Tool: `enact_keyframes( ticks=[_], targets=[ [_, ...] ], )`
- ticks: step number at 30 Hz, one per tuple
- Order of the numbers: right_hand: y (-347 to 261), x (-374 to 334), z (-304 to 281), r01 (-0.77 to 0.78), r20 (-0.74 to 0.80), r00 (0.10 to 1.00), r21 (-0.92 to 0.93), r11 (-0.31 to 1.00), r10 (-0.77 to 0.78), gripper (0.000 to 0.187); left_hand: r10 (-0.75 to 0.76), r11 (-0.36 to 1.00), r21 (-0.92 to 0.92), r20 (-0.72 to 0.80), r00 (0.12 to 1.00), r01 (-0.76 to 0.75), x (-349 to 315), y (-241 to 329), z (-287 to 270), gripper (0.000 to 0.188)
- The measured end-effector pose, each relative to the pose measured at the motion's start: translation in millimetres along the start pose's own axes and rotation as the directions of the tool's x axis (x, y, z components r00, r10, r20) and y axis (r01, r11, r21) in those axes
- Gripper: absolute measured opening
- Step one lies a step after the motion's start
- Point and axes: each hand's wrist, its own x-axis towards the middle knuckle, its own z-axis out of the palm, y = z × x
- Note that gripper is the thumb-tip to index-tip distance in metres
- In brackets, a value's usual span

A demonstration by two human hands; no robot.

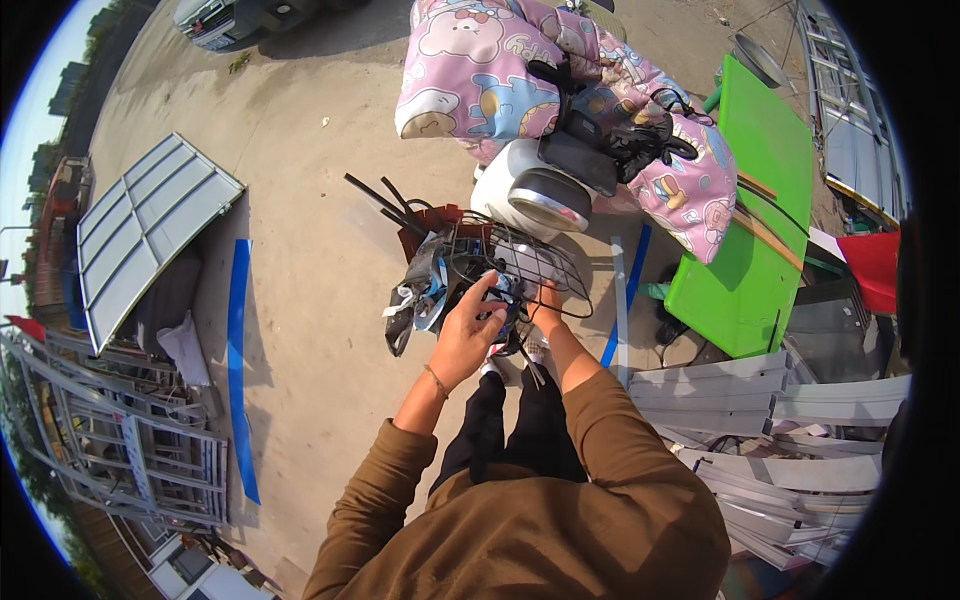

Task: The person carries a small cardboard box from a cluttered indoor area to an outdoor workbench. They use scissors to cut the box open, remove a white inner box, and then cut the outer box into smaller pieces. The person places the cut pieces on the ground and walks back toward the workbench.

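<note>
A black wire basket [561,282] is in front of me, filled with a jumble of scrap: dark pieces, crumpled blue and white plastic [430,290] and a reddish-brown piece [428,222]. My left hand [468,328] is over the near side of the jumble, its fingers curled around a bit that I cannot make out. At the basket's near right side my right hand [545,310] grips the wire, its fingertips partly hidden. Thin dark rods [385,200] stick out to the upper left.
Just beyond stands a white scooter [510,180] with a pink cartoon-print cover [470,70]. A bright green board [750,200] leans at right, above stacked grey metal panels [720,390]. A grey panel [160,230] and metal frames [140,460] stand left. Blue strips [238,370] mark the ground.
</note>
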Motion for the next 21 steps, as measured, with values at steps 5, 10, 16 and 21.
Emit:
enact_keyframes(
  ticks=[5,10,16,21],
  targets=[
    [37,-5,2,0.181,-0.091,0.979,-0.024,0.983,-0.182,0.050,0.028,0.999,-0.046,-0.035,0.999,-0.029,-20,-13,-5,0.060],
    [52,-91,-22,0.305,-0.234,0.926,-0.001,0.952,-0.297,0.040,-0.021,0.995,0.098,-0.036,0.999,0.024,-62,-37,-17,0.061],
    [52,-221,-42,0.121,0.023,0.993,-0.129,0.984,-0.119,0.037,0.079,0.982,0.182,-0.134,0.988,-0.054,-141,-63,-31,0.059],
    [26,-279,-36,0.293,0.166,0.950,-0.188,0.937,-0.264,0.026,-0.054,0.998,0.015,-0.275,0.960,0.060,-269,-101,-66,0.049]
  ],
)
